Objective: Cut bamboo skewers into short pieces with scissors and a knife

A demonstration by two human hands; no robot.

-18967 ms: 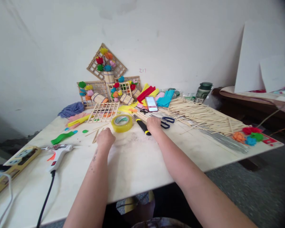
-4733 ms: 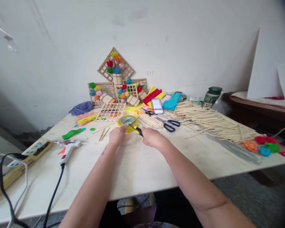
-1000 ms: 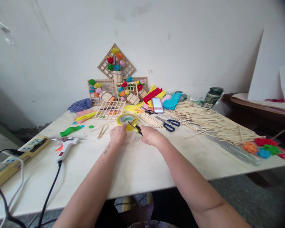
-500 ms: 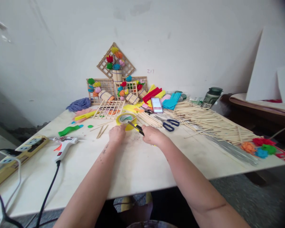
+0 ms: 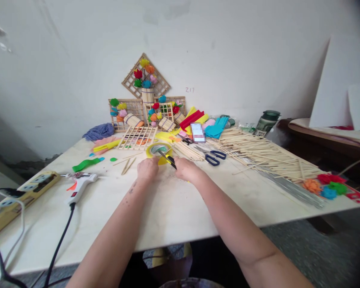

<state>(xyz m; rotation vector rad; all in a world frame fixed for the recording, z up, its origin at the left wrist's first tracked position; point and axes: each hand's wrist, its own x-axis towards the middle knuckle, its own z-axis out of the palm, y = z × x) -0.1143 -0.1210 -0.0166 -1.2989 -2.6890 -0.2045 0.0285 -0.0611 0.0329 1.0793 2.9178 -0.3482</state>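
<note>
My right hand point(image 5: 185, 169) is closed round a yellow-and-black utility knife point(image 5: 170, 160), whose blade points up and left over the tape roll. My left hand point(image 5: 148, 168) is closed at the near left edge of that yellow tape roll point(image 5: 151, 150); what its fingers pinch is too small to make out. A thin stick point(image 5: 169, 151) lies across the roll close to the blade. Dark-handled scissors point(image 5: 212, 159) rest to the right of my right hand. Loose short sticks point(image 5: 127, 165) lie left of my left hand.
A white glue gun point(image 5: 82, 189) and a power strip point(image 5: 25, 196) with cables are at left. Wooden lattices point(image 5: 137, 138) with paper flowers stand at the back. Many sticks point(image 5: 258, 154), wires point(image 5: 291, 188) and a dark bottle point(image 5: 267, 122) are at right.
My right hand and the knife have moved slightly left, bringing the blade further over the tape roll. My left hand has hardly moved.
</note>
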